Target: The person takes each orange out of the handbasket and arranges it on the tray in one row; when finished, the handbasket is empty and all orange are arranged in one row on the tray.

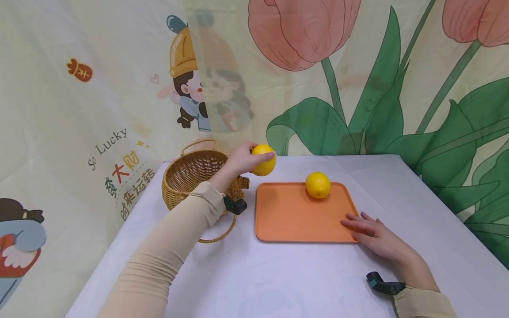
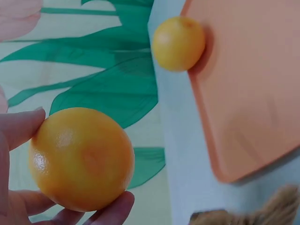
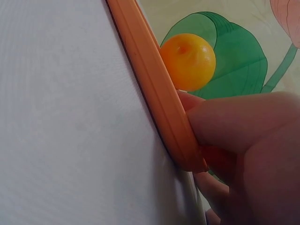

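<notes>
My left hand (image 1: pixel 238 160) grips a yellow-orange citrus fruit (image 1: pixel 263 160) (image 2: pixel 80 158) in the air, between the wicker basket (image 1: pixel 190 179) and the orange tray (image 1: pixel 296 214). A second, similar fruit (image 1: pixel 317 184) (image 2: pixel 178 43) (image 3: pixel 188 61) sits on the tray's far edge. My right hand (image 1: pixel 371 234) lies flat with straight fingers on the tray's near right corner (image 3: pixel 185 147), pressing it against the table.
A white cloth covers the table (image 1: pixel 278 278). The basket stands at the back left, with one handle lying toward the tray. A printed curtain with tulips (image 1: pixel 358 88) hangs right behind the table. Small black clips (image 1: pixel 383 285) sit at both wrists.
</notes>
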Tool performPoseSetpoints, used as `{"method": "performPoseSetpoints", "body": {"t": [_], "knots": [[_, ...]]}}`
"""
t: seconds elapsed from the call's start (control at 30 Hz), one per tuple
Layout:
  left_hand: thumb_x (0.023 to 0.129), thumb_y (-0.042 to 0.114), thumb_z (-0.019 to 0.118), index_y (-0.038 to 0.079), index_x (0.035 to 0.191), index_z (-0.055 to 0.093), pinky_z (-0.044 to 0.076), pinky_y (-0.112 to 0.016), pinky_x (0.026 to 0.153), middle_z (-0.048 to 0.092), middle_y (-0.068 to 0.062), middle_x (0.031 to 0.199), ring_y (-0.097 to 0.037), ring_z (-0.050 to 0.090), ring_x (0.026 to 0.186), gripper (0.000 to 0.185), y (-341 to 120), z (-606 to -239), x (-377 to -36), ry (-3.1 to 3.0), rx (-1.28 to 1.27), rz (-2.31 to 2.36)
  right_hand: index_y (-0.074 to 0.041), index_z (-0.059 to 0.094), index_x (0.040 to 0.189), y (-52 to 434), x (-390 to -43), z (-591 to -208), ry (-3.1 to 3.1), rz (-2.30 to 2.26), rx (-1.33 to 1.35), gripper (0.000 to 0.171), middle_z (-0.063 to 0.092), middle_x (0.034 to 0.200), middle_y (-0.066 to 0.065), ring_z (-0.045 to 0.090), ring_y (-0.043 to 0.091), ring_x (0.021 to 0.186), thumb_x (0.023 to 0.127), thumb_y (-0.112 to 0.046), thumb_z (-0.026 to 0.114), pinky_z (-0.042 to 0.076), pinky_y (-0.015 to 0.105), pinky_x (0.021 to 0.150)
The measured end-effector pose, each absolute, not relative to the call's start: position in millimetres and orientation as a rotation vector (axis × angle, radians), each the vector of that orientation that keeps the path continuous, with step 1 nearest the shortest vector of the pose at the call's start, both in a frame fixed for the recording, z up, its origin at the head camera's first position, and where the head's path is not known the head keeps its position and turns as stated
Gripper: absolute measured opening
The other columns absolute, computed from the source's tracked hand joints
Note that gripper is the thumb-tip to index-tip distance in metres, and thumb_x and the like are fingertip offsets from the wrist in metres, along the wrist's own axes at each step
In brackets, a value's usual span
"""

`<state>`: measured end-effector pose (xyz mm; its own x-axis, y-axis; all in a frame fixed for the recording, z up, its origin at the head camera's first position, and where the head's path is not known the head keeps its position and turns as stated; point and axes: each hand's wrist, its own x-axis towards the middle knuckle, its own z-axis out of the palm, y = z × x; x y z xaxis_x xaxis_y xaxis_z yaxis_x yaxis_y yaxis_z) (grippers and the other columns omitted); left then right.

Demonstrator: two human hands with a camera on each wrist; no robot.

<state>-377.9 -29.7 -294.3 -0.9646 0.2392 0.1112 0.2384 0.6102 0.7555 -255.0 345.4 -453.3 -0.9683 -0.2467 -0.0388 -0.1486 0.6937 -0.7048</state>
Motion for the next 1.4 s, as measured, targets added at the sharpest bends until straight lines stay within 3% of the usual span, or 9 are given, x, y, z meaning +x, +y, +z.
{"method": "performPoseSetpoints", "body": {"t": [0.6, 0.9, 1.4], "knots": [[0.081, 0.053, 0.061, 0.005, 0.124, 0.051, 0.046, -0.031, 0.069, 0.057, -0.007, 0.101, -0.022, 0.053, 0.086, 0.065, 16.3, -337.3, -377.3, 2.906, 0.276, 1.102, -0.028, 0.058, 0.127, 345.1, -256.4, -451.9, 2.768, -1.123, -0.321, 0.038, 0.036, 0.145, 0.007, 0.003, 0.038, 0.137, 0.089, -0.031, 0.06, -0.01, 0.059, 0.102], [0.08, 0.053, 0.062, 0.005, 0.118, 0.051, 0.045, -0.03, 0.064, 0.056, -0.007, 0.093, -0.022, 0.054, 0.08, 0.063, 20.9, -358.2, -377.9, 2.876, 0.157, 1.134, -0.028, 0.058, 0.127, 344.4, -255.5, -452.1, 2.773, -1.119, -0.301, 0.038, 0.037, 0.144, 0.007, 0.003, 0.038, 0.137, 0.089, -0.031, 0.061, -0.01, 0.059, 0.102], [0.082, 0.058, 0.056, 0.002, 0.111, 0.052, 0.044, -0.032, 0.067, 0.054, -0.009, 0.09, -0.023, 0.053, 0.079, 0.063, 31.9, -381.6, -379.2, 2.876, 0.019, 1.106, -0.027, 0.059, 0.126, 342.6, -253.5, -450.5, 2.789, -1.117, -0.305, 0.037, 0.038, 0.143, 0.007, 0.005, 0.038, 0.137, 0.089, -0.028, 0.061, -0.009, 0.059, 0.103]]}}
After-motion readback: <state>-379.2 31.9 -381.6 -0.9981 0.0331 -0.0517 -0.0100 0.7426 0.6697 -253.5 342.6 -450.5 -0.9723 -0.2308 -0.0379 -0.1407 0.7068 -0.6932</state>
